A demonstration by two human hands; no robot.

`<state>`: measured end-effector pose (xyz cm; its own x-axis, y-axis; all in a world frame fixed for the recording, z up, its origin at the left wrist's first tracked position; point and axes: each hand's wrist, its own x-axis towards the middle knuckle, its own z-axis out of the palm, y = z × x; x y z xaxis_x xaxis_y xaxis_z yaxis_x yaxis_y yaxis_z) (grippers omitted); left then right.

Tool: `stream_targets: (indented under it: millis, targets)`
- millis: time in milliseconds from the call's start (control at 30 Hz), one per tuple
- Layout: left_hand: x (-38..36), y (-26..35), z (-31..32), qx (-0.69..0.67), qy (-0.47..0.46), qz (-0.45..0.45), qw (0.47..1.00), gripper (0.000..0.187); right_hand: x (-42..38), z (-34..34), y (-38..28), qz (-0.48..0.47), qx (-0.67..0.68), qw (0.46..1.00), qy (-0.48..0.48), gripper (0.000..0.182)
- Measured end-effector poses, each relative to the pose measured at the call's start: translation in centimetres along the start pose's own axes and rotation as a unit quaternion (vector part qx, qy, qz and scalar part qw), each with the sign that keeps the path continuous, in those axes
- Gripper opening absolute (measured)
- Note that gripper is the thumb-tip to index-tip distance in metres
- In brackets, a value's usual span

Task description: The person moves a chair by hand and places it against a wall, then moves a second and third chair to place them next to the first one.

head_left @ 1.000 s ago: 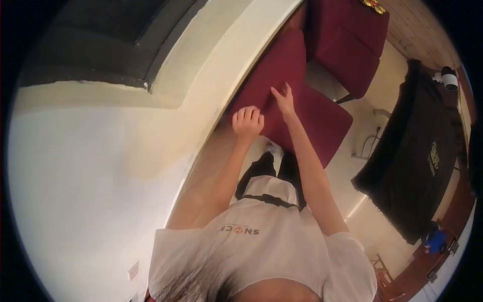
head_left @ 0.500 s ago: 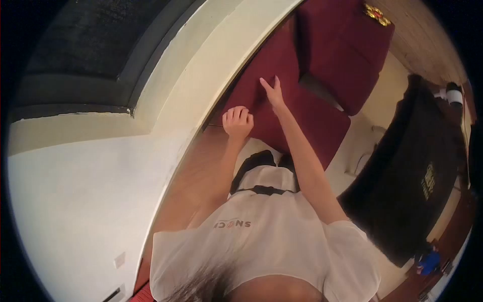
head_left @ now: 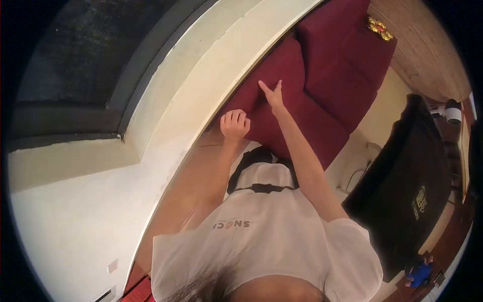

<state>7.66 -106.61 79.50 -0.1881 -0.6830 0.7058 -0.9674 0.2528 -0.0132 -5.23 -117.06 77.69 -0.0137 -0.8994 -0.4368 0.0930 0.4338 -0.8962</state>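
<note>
My left hand is at the near left corner of a dark red sofa seat, its fingers curled down and pressed together. What those fingers hold, if anything, is hidden. Farther forward and to the right, my right hand is over the same red seat. Its thumb and a finger point apart in a V with nothing between them, while the other fingers are folded or hidden. The red backrest cushions meet the seat behind my right hand.
A pale wall ledge and dark window run along the left. On the right hangs or stands something under a black cloth. A gold and red ornament lies on the sofa top. A white cylindrical device is at the far right.
The dark gap between the seat and backrest has closed. The view has shifted slightly. Both hands keep nearly the same pose.
</note>
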Motion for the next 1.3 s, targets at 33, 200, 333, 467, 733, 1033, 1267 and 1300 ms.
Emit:
stream_targets:
  millis: [33, 200, 333, 467, 733, 1033, 1267, 1300]
  targets:
    - [0.5, -0.3, 0.2, -0.003, 0.005, 0.01, 1.0, 0.012, 0.5, 0.0, -0.4, -0.001, -0.018, 1.0, 0.007, 0.106]
    - [1.9, -0.9, 2.8, 0.014, -0.008, 0.034, 0.999, 0.012, 4.6, -0.7, -0.6, 0.006, 0.019, 1.0, 0.008, 0.109]
    - [3.5, 0.4, 4.6, 0.013, -0.031, 0.022, 0.999, 0.009, 8.5, -1.4, 2.6, -0.008, 0.013, 0.999, 0.047, 0.112]
    - [4.1, 2.6, 5.1, -0.001, -0.023, 0.049, 0.999, 0.008, 4.6, -5.6, 1.6, -0.023, 0.018, 0.998, 0.062, 0.104]
    - [2.5, 6.5, 3.7, -0.017, -0.02, 0.037, 0.999, 0.006, -5.8, -18.5, 15.6, 0.034, -0.027, 0.976, 0.215, 0.065]
    - [0.2, 17.7, -0.7, -0.094, -0.123, 0.002, 0.988, 0.006, -34.0, -39.9, 22.0, 0.101, 0.116, 0.863, 0.481, 0.04]
    - [-4.2, 30.6, -4.9, -0.193, -0.24, 0.065, 0.949, 0.009, -47.2, -50.7, 31.0, 0.079, 0.005, 0.757, 0.649, 0.04]
    - [-5.0, 33.9, -6.3, -0.226, -0.263, 0.091, 0.933, 0.012, -49.9, -53.1, 29.3, 0.098, -0.116, 0.739, 0.656, 0.044]
